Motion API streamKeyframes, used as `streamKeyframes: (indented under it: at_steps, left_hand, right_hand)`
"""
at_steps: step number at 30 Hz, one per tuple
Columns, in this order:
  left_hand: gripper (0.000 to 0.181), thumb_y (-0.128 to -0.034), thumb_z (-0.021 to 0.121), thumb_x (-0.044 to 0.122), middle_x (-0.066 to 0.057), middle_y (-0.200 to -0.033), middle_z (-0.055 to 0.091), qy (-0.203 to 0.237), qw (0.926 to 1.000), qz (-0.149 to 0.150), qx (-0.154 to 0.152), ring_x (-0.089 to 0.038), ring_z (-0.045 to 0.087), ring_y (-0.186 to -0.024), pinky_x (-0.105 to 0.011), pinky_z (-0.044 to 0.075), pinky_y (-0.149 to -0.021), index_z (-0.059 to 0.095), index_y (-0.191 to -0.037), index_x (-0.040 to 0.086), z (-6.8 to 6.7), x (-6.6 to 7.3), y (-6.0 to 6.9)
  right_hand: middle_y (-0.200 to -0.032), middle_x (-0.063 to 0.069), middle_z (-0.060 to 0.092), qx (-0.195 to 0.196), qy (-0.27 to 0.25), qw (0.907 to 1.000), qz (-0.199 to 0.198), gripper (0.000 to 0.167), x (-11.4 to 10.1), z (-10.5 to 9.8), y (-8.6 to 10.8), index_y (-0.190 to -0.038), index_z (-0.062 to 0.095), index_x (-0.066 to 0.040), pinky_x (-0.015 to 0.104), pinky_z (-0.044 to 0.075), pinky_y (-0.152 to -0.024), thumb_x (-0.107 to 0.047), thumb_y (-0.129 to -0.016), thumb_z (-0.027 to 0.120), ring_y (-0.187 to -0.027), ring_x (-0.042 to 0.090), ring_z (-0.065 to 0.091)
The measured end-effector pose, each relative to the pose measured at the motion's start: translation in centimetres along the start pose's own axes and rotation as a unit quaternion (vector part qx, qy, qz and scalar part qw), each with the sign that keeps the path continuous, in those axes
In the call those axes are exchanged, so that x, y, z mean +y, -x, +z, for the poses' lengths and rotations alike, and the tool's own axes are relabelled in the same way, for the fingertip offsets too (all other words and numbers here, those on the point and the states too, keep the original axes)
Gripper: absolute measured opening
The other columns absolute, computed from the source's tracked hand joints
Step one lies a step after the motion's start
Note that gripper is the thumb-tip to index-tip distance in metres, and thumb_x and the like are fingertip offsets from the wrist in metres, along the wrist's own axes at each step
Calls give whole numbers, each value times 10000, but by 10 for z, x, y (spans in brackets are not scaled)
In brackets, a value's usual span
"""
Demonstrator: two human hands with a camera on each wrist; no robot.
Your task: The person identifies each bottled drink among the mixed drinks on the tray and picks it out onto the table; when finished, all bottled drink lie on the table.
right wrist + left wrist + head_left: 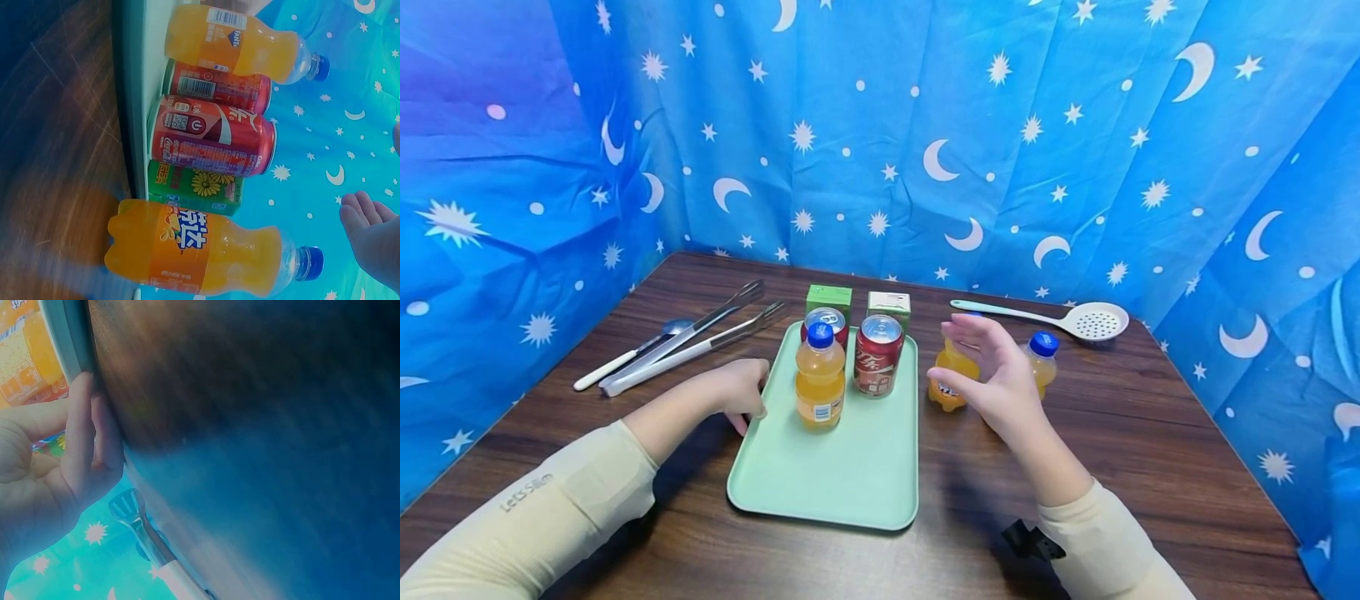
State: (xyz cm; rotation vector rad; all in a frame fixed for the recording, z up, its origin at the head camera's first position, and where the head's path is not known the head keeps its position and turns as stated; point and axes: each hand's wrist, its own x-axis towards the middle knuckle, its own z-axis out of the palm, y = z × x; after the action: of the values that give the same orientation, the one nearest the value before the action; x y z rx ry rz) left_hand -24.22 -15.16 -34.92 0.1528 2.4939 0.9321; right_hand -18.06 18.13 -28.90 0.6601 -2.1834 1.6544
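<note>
The green rectangular tray [850, 483] seems smooth, matt plastic; the blue-capped, orange-filled bottles [194, 247] are clear, glossy plastic. The red cylindrical cans [877, 358] are shiny metal, the brown table [1150, 442] looks wooden, the blue star-printed curtain [880, 92] is creased cloth.

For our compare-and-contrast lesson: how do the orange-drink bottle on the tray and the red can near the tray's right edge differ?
The bottle is see-through, showing orange drink, while the can is opaque red. The bottle narrows to a blue cap; the can has a flat silver top. The bottle is taller than the can. Both stand upright on the green tray.
</note>
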Motion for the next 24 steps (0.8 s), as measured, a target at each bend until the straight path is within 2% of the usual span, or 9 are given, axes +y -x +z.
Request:
streamKeyframes:
  at_steps: [15, 24]
  left_hand:
    - [320, -752, 659, -120, -181, -899, 493, -50, 9999, -109, 6, -248, 615, -644, -324, 598, -510, 444, -974, -39, -1, 0, -3]
    - [320, -745, 658, -137, -179, -896, 492, 27, 10000, -57, -12, -251, 616, -653, -334, 599, -507, 446, -965, -41, 1, -1, -2]
  right_hand:
    - [-1231, 80, 572, -86, -41, 10000, 14, 555, 3, 6, 0, -1258, 499, -53, 292, 442, -1009, -33, -768, 759, -1162, 169, 521]
    - [-1228, 108, 570, -169, -122, 9997, -126, 555, 2, 8, -1, -1254, 497, -39, 304, 450, -1003, -15, -764, 757, -1155, 180, 526]
